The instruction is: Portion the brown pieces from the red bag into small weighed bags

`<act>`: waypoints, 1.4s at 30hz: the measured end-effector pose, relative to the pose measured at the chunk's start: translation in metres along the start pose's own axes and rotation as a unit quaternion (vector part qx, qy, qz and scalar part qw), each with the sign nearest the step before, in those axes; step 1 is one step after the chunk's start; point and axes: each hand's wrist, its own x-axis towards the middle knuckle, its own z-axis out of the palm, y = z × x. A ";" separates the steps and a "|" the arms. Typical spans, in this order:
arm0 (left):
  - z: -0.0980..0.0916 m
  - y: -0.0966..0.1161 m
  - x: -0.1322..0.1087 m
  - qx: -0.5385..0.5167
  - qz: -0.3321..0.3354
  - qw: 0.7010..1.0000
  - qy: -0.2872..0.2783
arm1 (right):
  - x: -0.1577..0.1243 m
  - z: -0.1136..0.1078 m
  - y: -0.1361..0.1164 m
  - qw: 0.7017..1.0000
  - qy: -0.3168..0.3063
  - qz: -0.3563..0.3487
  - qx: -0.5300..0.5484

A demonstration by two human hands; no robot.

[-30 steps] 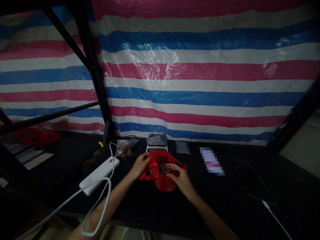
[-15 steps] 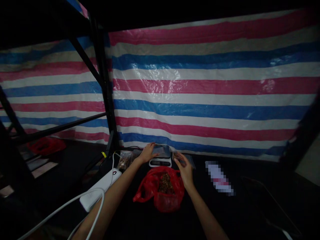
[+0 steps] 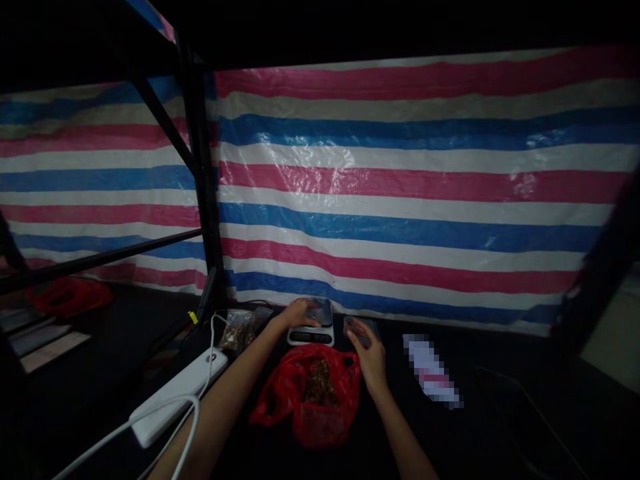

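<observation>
My left hand [image 3: 300, 313] lies over the left side of a small white kitchen scale [image 3: 327, 335], fingers stretched across its dark platform. To the right of the scale, my right hand [image 3: 369, 347] is curled, with thumb and fingertips at a clear plastic bag [image 3: 349, 321]; the grip is dim and partly hidden. Nearer to me, between my forearms, sits an opened red plastic bag [image 3: 327, 427]. Inside it is a heap of small brown, dried-looking pieces [image 3: 320, 383].
Clear bags with brownish contents [image 3: 235, 330] lie left of the scale. A white power strip [image 3: 175, 400] and its white cable [image 3: 150, 405] are by my left forearm. A blurred white item [image 3: 433, 373] lies right. A striped sheet [image 3: 400, 233] hangs behind; a dark metal post [image 3: 204, 173] stands left.
My left hand has lowered onto the scale's platform. My right hand stays close to the clear bag beside the scale. The whole view has shifted slightly.
</observation>
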 end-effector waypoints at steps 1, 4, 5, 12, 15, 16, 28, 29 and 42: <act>0.000 0.000 -0.003 0.006 0.005 1.000 -0.001 | 0.000 0.000 -0.001 1.000 -0.003 0.002 -0.001; -0.001 0.001 -0.011 0.000 0.013 1.000 0.013 | -0.002 0.000 -0.001 1.000 -0.008 0.000 -0.004; -0.001 0.004 -0.013 -0.026 0.015 0.999 0.021 | -0.002 0.000 -0.001 1.000 -0.009 -0.003 -0.005; 0.007 0.042 -0.035 -0.257 0.039 0.965 0.008 | 0.000 -0.002 0.000 0.999 -0.040 -0.020 0.032; 0.014 0.057 -0.043 -0.361 0.057 0.930 -0.036 | -0.001 -0.002 -0.004 0.995 -0.054 -0.039 0.068; 0.017 0.060 -0.045 -0.387 0.056 0.919 -0.042 | -0.002 -0.003 -0.006 0.994 -0.061 -0.040 0.079; 0.031 0.058 -0.048 -0.381 0.064 0.922 -0.030 | -0.007 -0.003 -0.027 0.991 -0.095 -0.084 0.032; 0.032 0.059 -0.048 -0.371 0.060 0.926 -0.024 | -0.007 -0.003 -0.029 0.990 -0.101 -0.101 0.018; 0.031 0.061 -0.051 -0.397 0.036 0.916 -0.052 | -0.018 -0.003 -0.044 0.962 -0.075 -0.230 -0.124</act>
